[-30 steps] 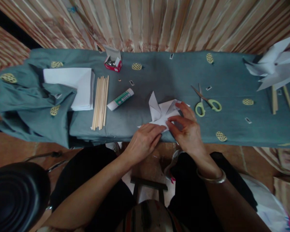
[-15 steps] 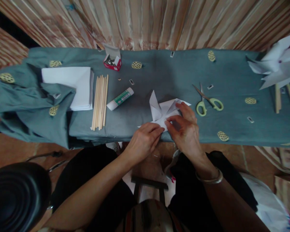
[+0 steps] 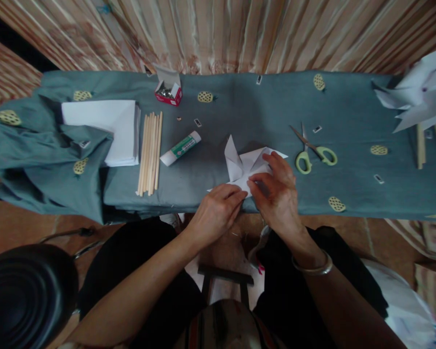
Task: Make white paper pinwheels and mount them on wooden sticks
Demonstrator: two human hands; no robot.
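A white paper pinwheel (image 3: 234,165) lies near the table's front edge, with one blade standing up at its left. My left hand (image 3: 220,208) is closed on its lower left part, thumb and fingers pressed on the paper. On its right side, my right hand (image 3: 278,194) grips the paper, thumb and index finger close to the middle and the other fingers on the right blade. The hands partly cover the lower blades. Right of them lie scissors (image 3: 316,152) with green handles, blades slightly apart. A glue stick (image 3: 180,148) rests to the left.
Wooden sticks (image 3: 150,155) lie in a bundle beside a stack of white paper (image 3: 125,135). A small red box (image 3: 170,97) of metal pins stands open at the back. Finished-looking pinwheels (image 3: 419,92) with sticks are at the far right. A black round stool (image 3: 29,295) is at lower left.
Almost nothing differs. Both hands stay on the paper pinwheel, and the view has shifted very slightly.
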